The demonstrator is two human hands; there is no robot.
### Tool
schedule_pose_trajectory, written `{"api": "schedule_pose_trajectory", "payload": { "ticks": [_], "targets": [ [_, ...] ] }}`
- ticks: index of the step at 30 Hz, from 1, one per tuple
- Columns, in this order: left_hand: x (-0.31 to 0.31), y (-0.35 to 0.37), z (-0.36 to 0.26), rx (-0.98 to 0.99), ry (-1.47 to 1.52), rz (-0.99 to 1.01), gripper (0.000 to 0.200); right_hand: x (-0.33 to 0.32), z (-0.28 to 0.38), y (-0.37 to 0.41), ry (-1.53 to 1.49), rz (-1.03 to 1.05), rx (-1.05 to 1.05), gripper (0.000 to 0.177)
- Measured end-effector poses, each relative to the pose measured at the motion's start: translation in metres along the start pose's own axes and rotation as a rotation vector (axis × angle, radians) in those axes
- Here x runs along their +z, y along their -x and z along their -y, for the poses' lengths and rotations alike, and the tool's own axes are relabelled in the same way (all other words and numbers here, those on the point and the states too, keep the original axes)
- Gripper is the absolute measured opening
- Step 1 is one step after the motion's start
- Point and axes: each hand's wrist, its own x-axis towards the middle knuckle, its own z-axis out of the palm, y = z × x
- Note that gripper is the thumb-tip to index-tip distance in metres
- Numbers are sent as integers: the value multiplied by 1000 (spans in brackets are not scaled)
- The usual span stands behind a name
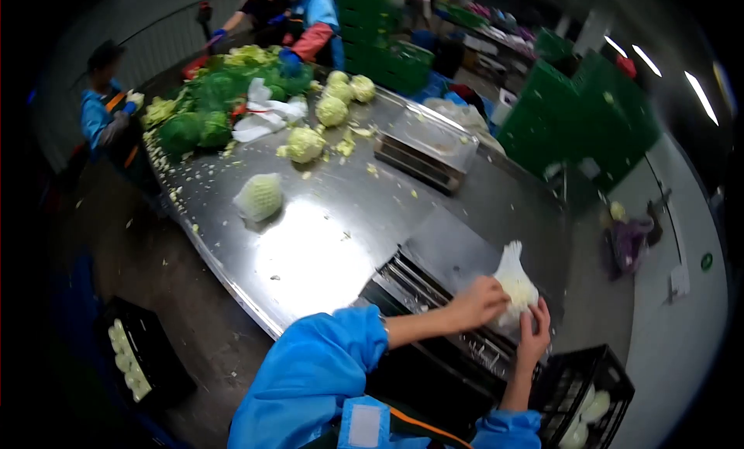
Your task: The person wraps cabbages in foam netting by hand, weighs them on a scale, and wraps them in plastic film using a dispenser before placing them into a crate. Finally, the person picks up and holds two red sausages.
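Observation:
A pale cabbage in white net wrap is between my two hands, over the right part of the steel table, with the loose end of the wrap pointing away from me. On its left side, my left hand has its fingers closed on the wrap. My right hand holds the near right side of the cabbage, fingers curved against it. Just left of and below the cabbage is a dark slotted machine with a flat metal plate behind it.
Another wrapped cabbage sits on the steel table. Bare cabbages and green leaves lie farther back. Black crates stand at the lower right and lower left. Several people work beyond the table; green crates are stacked behind.

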Motion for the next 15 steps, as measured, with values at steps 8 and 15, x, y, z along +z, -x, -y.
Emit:
{"api": "schedule_pose_trajectory", "payload": {
  "ticks": [8, 15],
  "targets": [
    [-41, 3, -7, -332, 93, 10, 28, -8, 12, 5, -317, 1, 436, 69],
    [-14, -7, 10, -428, 194, 252, 72, 5, 23, -4, -102, 43, 585, 61]
  ]
}}
